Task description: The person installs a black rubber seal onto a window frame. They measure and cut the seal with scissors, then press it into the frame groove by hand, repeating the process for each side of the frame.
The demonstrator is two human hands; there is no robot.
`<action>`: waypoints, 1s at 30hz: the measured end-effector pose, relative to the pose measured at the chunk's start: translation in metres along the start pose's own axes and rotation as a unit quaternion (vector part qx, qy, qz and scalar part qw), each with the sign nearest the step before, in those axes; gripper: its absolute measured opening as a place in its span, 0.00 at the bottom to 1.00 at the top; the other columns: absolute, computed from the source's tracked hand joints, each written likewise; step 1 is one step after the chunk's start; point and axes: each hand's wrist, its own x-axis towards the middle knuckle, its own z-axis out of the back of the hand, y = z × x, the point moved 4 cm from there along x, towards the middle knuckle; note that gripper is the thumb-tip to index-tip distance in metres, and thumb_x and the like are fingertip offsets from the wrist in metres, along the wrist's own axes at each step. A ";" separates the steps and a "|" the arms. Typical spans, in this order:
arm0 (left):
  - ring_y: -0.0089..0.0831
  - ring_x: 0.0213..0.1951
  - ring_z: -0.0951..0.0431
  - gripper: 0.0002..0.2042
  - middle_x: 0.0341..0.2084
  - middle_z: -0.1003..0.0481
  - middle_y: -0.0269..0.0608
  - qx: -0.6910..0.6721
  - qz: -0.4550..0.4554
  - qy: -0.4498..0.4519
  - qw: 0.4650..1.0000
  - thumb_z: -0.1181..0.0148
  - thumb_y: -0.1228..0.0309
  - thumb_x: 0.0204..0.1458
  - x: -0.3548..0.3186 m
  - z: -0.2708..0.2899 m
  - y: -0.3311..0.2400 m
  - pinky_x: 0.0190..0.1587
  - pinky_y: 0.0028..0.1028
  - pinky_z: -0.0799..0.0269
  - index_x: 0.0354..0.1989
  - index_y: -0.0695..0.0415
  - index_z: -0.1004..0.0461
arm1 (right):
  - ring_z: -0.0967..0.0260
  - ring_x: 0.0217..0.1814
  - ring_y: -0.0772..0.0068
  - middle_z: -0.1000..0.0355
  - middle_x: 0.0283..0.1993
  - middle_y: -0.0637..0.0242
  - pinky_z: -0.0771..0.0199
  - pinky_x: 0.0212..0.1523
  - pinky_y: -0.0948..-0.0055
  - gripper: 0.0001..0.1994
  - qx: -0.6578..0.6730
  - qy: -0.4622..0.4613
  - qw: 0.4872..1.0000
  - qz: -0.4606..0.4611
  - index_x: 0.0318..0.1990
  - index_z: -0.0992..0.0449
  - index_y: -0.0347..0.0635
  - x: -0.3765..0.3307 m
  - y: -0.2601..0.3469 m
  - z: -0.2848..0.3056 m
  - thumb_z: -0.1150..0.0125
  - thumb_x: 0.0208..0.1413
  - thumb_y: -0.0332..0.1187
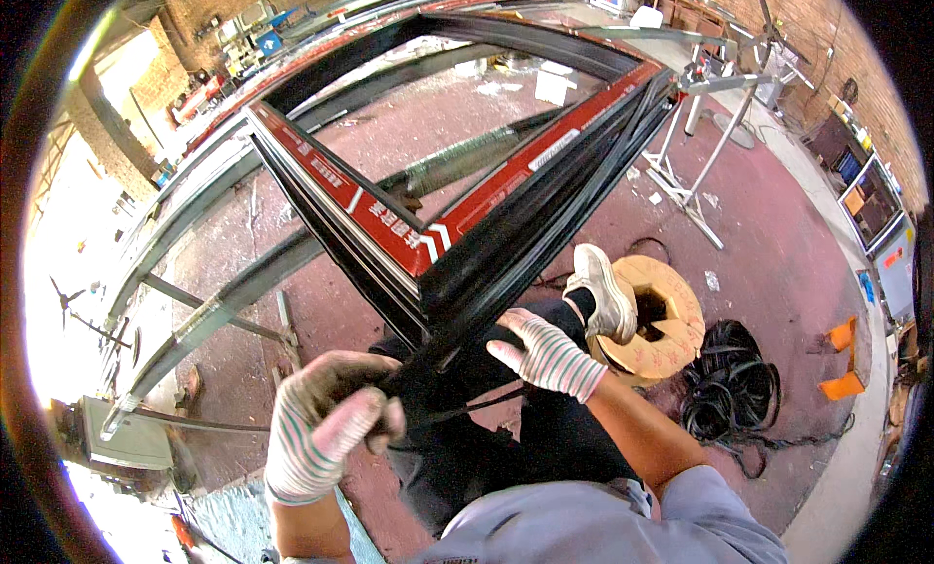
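A black window frame (535,248) with red film on its faces lies across steel rails, its near corner pointing toward me. At that corner my left hand (336,418), in a striped knitted glove, is closed. A thin black strip (491,402) runs from beside its fingers, across my dark trousers, toward the right; the part in the fingers is hard to make out. My right hand (550,355), gloved alike, is beside the frame's near right side, fingers stretched and thumb apart. I see nothing in it, though its fingertips partly merge with the dark frame.
On the floor to the right stand a ring-shaped wrapped roll (671,316) and a heap of black strip (730,389). My shoe (600,291) is beside the roll. Curved steel rails (224,291) extend left. A metal stand (696,175) supports the far right; a fan (767,29) is behind.
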 end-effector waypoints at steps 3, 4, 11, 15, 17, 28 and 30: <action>0.24 0.26 0.23 0.14 0.31 0.20 0.48 -0.017 0.019 0.033 0.999 0.41 0.75 0.58 -0.003 -0.004 0.007 0.31 0.21 0.25 0.50 0.69 0.28 | 0.35 0.60 0.37 0.31 0.57 0.42 0.36 0.63 0.54 0.23 0.012 0.003 0.999 0.050 0.56 0.30 0.34 0.027 -0.002 -0.022 0.38 0.59 0.40; 0.24 0.27 0.23 0.14 0.31 0.20 0.47 -0.025 0.026 0.042 0.998 0.42 0.75 0.58 -0.001 -0.005 0.009 0.32 0.21 0.25 0.51 0.68 0.29 | 0.36 0.60 0.36 0.32 0.58 0.42 0.38 0.64 0.54 0.23 0.034 -0.005 0.997 0.074 0.56 0.30 0.34 0.037 -0.004 -0.029 0.38 0.59 0.39; 0.18 0.24 0.28 0.16 0.24 0.25 0.35 0.048 0.069 0.047 0.995 0.42 0.71 0.59 0.002 -0.016 -0.006 0.26 0.19 0.32 0.52 0.68 0.26 | 0.35 0.67 0.57 0.30 0.64 0.60 0.41 0.69 0.58 0.22 -0.291 0.046 0.945 0.141 0.60 0.26 0.47 0.082 -0.008 -0.074 0.55 0.63 0.43; 0.18 0.23 0.29 0.15 0.24 0.25 0.35 0.057 0.098 0.048 0.992 0.43 0.72 0.60 0.004 -0.017 -0.008 0.26 0.19 0.33 0.52 0.67 0.26 | 0.35 0.67 0.57 0.30 0.64 0.60 0.40 0.69 0.58 0.22 -0.291 0.008 0.947 0.135 0.59 0.26 0.47 0.095 -0.003 -0.084 0.54 0.63 0.43; 0.18 0.24 0.29 0.14 0.27 0.23 0.38 0.065 0.082 0.071 0.992 0.45 0.74 0.61 0.005 -0.018 -0.011 0.28 0.19 0.31 0.53 0.67 0.28 | 0.35 0.67 0.57 0.30 0.64 0.60 0.40 0.69 0.58 0.21 -0.308 -0.005 0.942 0.130 0.59 0.25 0.47 0.100 -0.003 -0.084 0.54 0.63 0.42; 0.16 0.21 0.32 0.14 0.22 0.26 0.33 0.079 0.063 0.056 0.993 0.42 0.67 0.58 0.013 -0.021 -0.016 0.23 0.17 0.39 0.47 0.63 0.26 | 0.34 0.66 0.57 0.30 0.64 0.61 0.39 0.67 0.58 0.21 -0.378 -0.061 0.919 0.096 0.58 0.24 0.47 0.096 -0.006 -0.065 0.54 0.62 0.42; 0.16 0.21 0.33 0.15 0.21 0.28 0.30 0.073 0.059 0.071 0.993 0.42 0.66 0.59 0.017 -0.026 -0.020 0.23 0.17 0.40 0.49 0.63 0.24 | 0.34 0.66 0.57 0.30 0.64 0.61 0.39 0.67 0.58 0.21 -0.397 -0.069 0.912 0.076 0.57 0.24 0.47 0.088 -0.008 -0.050 0.54 0.62 0.42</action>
